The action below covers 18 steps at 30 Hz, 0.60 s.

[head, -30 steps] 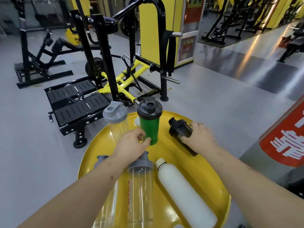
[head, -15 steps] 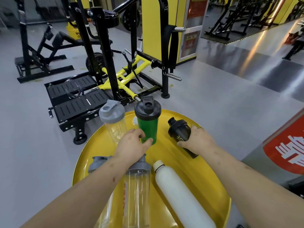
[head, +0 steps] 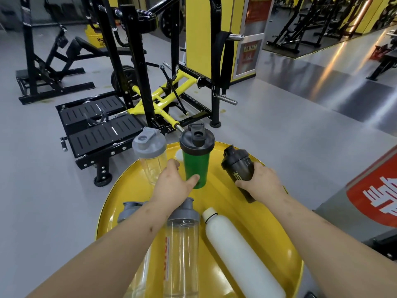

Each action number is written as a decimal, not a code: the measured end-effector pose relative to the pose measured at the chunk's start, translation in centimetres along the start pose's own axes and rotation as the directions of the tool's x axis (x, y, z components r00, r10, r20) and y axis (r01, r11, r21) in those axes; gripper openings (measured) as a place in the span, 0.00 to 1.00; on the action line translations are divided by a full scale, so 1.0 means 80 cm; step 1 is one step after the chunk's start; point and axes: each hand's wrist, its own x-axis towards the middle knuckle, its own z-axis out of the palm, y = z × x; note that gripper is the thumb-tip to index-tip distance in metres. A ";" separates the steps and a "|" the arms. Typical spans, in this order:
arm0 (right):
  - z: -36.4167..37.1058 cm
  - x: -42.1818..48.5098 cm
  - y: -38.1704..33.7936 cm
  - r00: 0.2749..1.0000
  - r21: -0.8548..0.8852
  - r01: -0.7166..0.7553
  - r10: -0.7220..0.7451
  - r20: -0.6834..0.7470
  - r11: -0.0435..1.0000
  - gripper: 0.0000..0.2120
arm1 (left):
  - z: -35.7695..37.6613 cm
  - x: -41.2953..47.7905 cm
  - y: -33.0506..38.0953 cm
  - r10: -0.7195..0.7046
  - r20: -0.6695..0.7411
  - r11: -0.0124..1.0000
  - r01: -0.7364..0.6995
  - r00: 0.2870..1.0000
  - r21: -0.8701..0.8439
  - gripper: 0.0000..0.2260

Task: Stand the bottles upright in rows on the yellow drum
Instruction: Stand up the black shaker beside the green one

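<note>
On the yellow drum [head: 217,196] a green shaker with a black lid [head: 196,160] stands upright at the far side, my left hand [head: 171,186] wrapped around its base. Left of it stands a clear shaker with a grey lid [head: 150,153]. My right hand [head: 262,183] grips a black shaker [head: 237,164], tilted and lifted partway off the drum. Lying flat nearer me are a white bottle [head: 238,252], a clear bottle with a grey lid [head: 182,244] and another grey-lidded bottle [head: 129,211], mostly hidden under my left forearm.
A black and yellow gym machine [head: 137,100] with footplates stands on the grey floor just beyond the drum. A red sign with white characters [head: 378,194] sits at the right. More racks [head: 300,24] line the back right.
My right hand has tilted the black shaker up from lying towards upright. My left hand stays on the green shaker. The view has shifted slightly.
</note>
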 end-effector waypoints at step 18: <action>0.001 -0.034 0.003 0.990 0.529 0.109 -0.043 -0.136 0.842 0.39 | 0.017 0.014 0.018 0.011 0.014 0.997 -0.010 1.000 -0.077 0.39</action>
